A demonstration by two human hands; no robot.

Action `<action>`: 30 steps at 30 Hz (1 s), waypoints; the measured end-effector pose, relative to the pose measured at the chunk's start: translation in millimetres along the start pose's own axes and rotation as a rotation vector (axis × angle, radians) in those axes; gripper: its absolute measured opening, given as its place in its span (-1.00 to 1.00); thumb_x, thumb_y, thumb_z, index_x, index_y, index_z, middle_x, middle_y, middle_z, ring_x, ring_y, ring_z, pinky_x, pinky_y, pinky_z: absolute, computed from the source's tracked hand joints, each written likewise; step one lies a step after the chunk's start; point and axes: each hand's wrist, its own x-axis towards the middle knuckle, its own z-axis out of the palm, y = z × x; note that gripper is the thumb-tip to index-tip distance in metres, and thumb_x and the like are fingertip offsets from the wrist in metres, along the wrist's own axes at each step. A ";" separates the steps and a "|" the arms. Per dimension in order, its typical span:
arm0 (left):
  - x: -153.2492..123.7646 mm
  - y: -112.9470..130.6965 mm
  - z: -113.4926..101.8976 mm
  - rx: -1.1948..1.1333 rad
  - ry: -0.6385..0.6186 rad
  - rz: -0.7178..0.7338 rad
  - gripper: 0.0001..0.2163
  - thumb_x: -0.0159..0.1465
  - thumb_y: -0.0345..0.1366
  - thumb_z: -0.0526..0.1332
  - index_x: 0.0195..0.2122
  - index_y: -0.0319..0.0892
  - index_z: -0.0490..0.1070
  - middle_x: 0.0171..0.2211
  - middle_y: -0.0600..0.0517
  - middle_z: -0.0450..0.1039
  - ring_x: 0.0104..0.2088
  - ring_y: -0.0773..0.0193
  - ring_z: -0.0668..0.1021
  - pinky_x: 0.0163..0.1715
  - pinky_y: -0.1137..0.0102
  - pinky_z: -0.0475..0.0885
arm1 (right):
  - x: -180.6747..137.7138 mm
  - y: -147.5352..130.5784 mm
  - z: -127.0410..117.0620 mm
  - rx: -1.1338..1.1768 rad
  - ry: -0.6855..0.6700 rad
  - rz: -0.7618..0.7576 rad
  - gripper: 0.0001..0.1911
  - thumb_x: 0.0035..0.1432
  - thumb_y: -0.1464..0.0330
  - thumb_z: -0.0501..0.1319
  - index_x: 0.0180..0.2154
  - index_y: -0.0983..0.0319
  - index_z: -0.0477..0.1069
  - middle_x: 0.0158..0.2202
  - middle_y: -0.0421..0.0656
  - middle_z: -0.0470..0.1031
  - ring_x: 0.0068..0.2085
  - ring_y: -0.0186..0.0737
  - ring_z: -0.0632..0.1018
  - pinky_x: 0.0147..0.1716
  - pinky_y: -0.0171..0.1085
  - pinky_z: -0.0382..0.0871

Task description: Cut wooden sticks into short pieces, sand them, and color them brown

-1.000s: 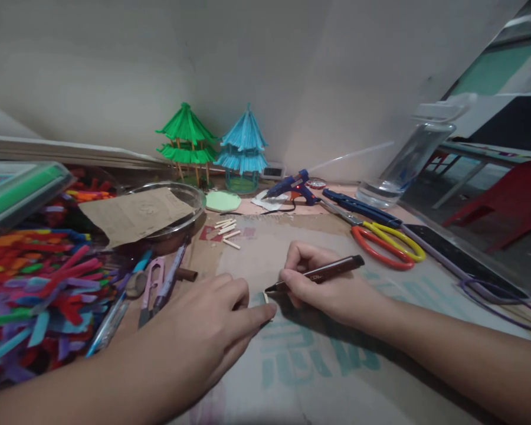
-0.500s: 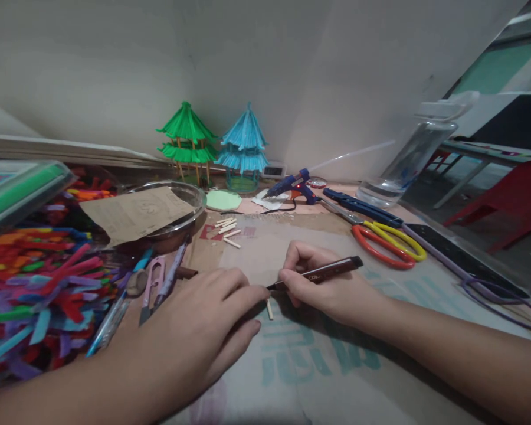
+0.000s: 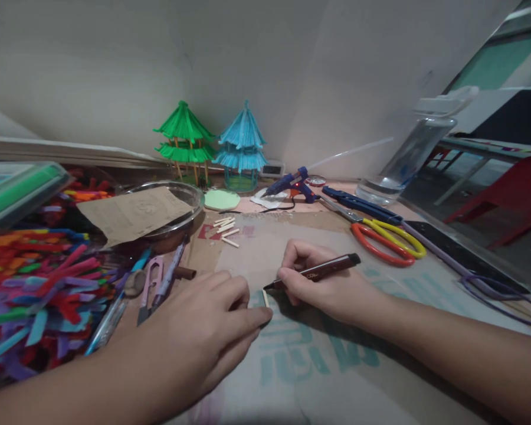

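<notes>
My right hand [image 3: 323,286] grips a dark brown marker [image 3: 323,270], its tip touching the top end of a short pale wooden stick [image 3: 265,297] that lies on the cardboard sheet [image 3: 318,354]. My left hand [image 3: 203,330] rests on the cardboard with fingers curled, the fingertips pressing on the lower end of that stick. Several more short sticks [image 3: 225,230] lie farther back on the cardboard.
A heap of coloured strips [image 3: 35,283] fills the left. Snips [image 3: 150,283], pens, a glass bowl with brown card [image 3: 159,206], green [image 3: 183,141] and blue [image 3: 243,147] model pavilions, a glue gun [image 3: 289,184], scissors [image 3: 380,239], a water bottle [image 3: 407,159] and a phone [image 3: 460,257] surround the hands.
My left fingers slid up over the stick half a second ago, then drew back to pin its lower end. The marker tip stays at the stick's top end.
</notes>
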 end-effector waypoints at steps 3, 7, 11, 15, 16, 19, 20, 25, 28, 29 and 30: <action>-0.3 0.3 0.8 0.002 -0.008 -0.005 -0.76 0.35 -0.36 0.05 -0.13 -0.03 0.50 -0.37 0.02 0.34 -0.36 0.21 0.40 -0.43 0.36 0.24 | -0.1 1.5 -0.3 -0.008 0.005 -0.022 -0.79 0.05 0.28 0.21 -0.51 0.18 0.21 -0.66 -0.31 0.34 -0.62 -0.41 0.31 -0.62 -0.40 0.15; 0.6 0.9 1.1 0.002 -0.010 -0.004 -0.77 0.35 -0.36 0.06 -0.14 -0.04 0.50 -0.39 0.02 0.34 -0.37 0.22 0.40 -0.44 0.36 0.23 | -0.3 2.1 -0.5 0.001 -0.009 -0.015 -0.79 0.05 0.29 0.21 -0.51 0.18 0.21 -0.66 -0.32 0.33 -0.62 -0.42 0.32 -0.61 -0.41 0.17; 1.4 0.9 0.9 -0.009 0.010 0.005 -0.76 0.37 -0.35 0.03 -0.13 -0.05 0.50 -0.39 0.02 0.33 -0.38 0.22 0.40 -0.45 0.37 0.23 | -0.7 0.6 -0.4 0.018 -0.017 -0.016 -0.79 0.05 0.30 0.21 -0.51 0.18 0.21 -0.66 -0.32 0.33 -0.63 -0.43 0.31 -0.63 -0.41 0.15; 1.5 1.2 0.4 0.001 0.000 -0.005 -0.77 0.36 -0.35 0.05 -0.14 -0.04 0.50 -0.40 0.02 0.34 -0.39 0.22 0.40 -0.44 0.37 0.23 | -0.7 -0.2 0.2 0.013 0.001 -0.015 -0.80 0.05 0.31 0.21 -0.51 0.18 0.22 -0.67 -0.32 0.33 -0.63 -0.43 0.31 -0.63 -0.41 0.15; 1.5 1.2 0.5 0.001 -0.001 -0.005 -0.77 0.36 -0.35 0.05 -0.14 -0.04 0.51 -0.40 0.02 0.34 -0.39 0.22 0.40 -0.43 0.37 0.23 | -0.8 -0.3 0.3 0.010 0.002 -0.011 -0.81 0.05 0.32 0.21 -0.51 0.18 0.22 -0.67 -0.32 0.33 -0.64 -0.43 0.31 -0.63 -0.41 0.15; 0.9 0.6 1.2 -0.007 0.013 0.009 -0.77 0.37 -0.35 0.04 -0.15 -0.06 0.51 -0.40 0.02 0.34 -0.38 0.22 0.40 -0.43 0.38 0.23 | -1.1 -0.7 0.1 0.005 -0.018 0.006 -0.81 0.04 0.32 0.21 -0.52 0.19 0.21 -0.69 -0.33 0.32 -0.65 -0.44 0.29 -0.65 -0.43 0.12; 0.7 0.4 1.4 -0.010 0.016 0.014 -0.76 0.37 -0.35 0.04 -0.15 -0.06 0.51 -0.39 0.02 0.34 -0.38 0.22 0.40 -0.44 0.38 0.23 | -1.3 -0.9 -0.2 0.005 -0.031 0.012 -0.80 0.03 0.33 0.21 -0.52 0.19 0.20 -0.69 -0.33 0.32 -0.65 -0.45 0.29 -0.66 -0.44 0.11; 0.5 0.0 0.7 -0.012 0.002 0.015 -0.76 0.37 -0.36 0.04 -0.14 -0.07 0.50 -0.40 0.01 0.35 -0.39 0.22 0.40 -0.45 0.38 0.22 | -2.4 -1.6 -1.1 0.025 -0.094 0.029 -0.80 0.00 0.35 0.21 -0.53 0.18 0.18 -0.70 -0.35 0.32 -0.67 -0.46 0.29 -0.68 -0.45 0.09; 1.0 0.2 -0.2 -0.025 -0.002 0.021 -0.77 0.36 -0.37 0.05 -0.13 -0.08 0.50 -0.39 0.01 0.36 -0.38 0.20 0.41 -0.44 0.37 0.25 | -2.7 -1.9 -0.9 0.030 -0.092 0.021 -0.80 0.01 0.35 0.21 -0.52 0.18 0.18 -0.69 -0.35 0.31 -0.66 -0.46 0.30 -0.67 -0.45 0.11; 1.1 0.2 -0.3 -0.029 -0.008 0.020 -0.77 0.35 -0.38 0.06 -0.13 -0.08 0.50 -0.38 0.00 0.36 -0.38 0.19 0.42 -0.44 0.36 0.25 | -2.6 -2.0 -0.7 0.027 -0.075 0.020 -0.80 0.02 0.34 0.21 -0.52 0.18 0.19 -0.68 -0.35 0.32 -0.65 -0.45 0.30 -0.65 -0.44 0.13; 1.1 0.1 -0.3 -0.032 -0.011 0.018 -0.78 0.35 -0.38 0.06 -0.13 -0.08 0.49 -0.38 0.00 0.37 -0.38 0.18 0.42 -0.44 0.35 0.26 | -2.5 -2.2 -0.6 0.021 -0.057 0.018 -0.81 0.02 0.33 0.20 -0.51 0.18 0.19 -0.68 -0.34 0.32 -0.64 -0.44 0.31 -0.64 -0.44 0.14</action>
